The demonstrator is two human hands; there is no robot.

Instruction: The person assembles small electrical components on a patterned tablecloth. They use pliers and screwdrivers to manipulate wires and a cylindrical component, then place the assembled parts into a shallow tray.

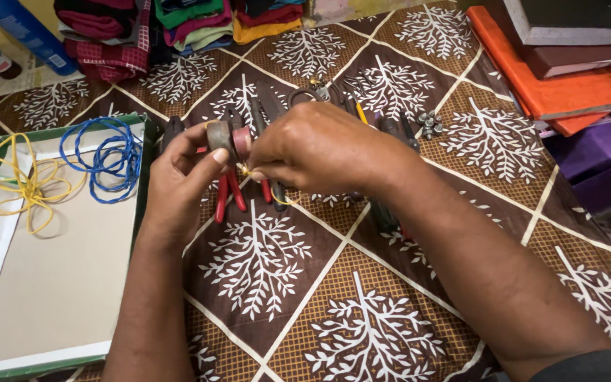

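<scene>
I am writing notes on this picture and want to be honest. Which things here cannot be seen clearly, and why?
- Head view: the small round part in the left hand is half covered by fingers; its kind cannot be told.
- The yellow wire end under the right hand is too thin to follow.
- The tools behind both hands are mostly hidden; only red handles show.
- The blue bottle is cut off by the top edge.

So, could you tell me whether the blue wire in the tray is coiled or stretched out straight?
Coiled: the blue wire lies in loose loops in the tray, beside the looped yellow wire.
</scene>
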